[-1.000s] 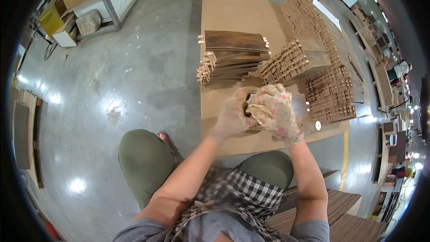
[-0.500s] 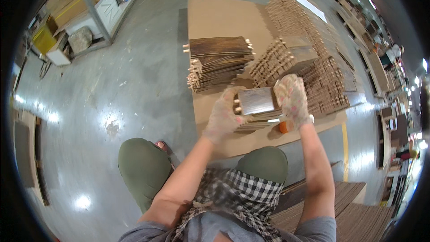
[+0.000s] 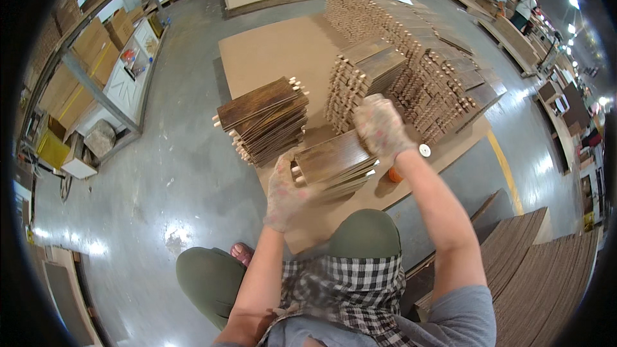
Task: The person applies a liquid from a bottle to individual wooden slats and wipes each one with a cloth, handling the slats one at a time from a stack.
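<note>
A short stack of dark brown wooden panels (image 3: 334, 158) lies in front of me, pale dowels poking from the top panel's left end. My left hand (image 3: 283, 196), in a speckled work glove, is closed round that end, thumb in front and fingers behind. At the far right corner of the same panel is my right hand (image 3: 382, 127), also gloved, its fingers curled in; they hide what they hold. An orange container (image 3: 394, 174) shows beside my right forearm, which covers part of it, with a white round piece (image 3: 424, 150) on the arm's other side.
A fanned stack of dowelled panels (image 3: 263, 106) sits at left on the cardboard sheet (image 3: 270, 45). Taller stacks (image 3: 373, 67) rise beyond my right hand. Brown boards (image 3: 533, 270) are piled at lower right. A metal rack (image 3: 103, 93) stands far left; a person (image 3: 526, 9) is far off.
The view has swung, so the stacks appear farther left. My left hand stays at the panel's left end, while my right hand has shifted to its far right corner.
</note>
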Motion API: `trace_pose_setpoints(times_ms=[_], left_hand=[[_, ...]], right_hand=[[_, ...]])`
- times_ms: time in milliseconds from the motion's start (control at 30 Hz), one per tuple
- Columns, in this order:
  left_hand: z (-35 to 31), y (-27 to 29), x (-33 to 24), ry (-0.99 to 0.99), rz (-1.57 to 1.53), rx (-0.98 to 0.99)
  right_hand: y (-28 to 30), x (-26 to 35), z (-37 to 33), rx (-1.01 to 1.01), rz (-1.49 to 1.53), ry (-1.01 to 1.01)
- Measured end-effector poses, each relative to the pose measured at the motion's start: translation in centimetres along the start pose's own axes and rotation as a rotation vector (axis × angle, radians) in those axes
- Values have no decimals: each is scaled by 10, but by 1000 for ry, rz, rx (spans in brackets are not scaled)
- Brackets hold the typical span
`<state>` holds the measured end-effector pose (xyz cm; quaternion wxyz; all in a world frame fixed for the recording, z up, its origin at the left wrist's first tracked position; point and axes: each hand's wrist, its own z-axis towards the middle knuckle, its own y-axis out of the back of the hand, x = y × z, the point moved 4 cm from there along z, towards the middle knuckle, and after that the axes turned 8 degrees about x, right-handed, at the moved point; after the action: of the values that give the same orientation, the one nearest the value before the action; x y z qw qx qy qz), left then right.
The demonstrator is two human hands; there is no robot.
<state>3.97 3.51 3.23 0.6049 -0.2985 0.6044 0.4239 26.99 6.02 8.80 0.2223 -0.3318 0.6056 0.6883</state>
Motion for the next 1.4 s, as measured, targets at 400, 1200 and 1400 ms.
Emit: trace_pose_setpoints(times_ms=[400, 1200, 1400], left_hand=[[1, 20, -45, -220, 792, 28], [-13, 13, -4, -256, 373, -82], [-12, 5, -15, -101, 52, -126]], right_hand=[[-24, -35, -53, 173, 2306, -133], [-49, -33, -89, -582, 1934, -397], [88, 59, -28, -456, 1148, 284]])
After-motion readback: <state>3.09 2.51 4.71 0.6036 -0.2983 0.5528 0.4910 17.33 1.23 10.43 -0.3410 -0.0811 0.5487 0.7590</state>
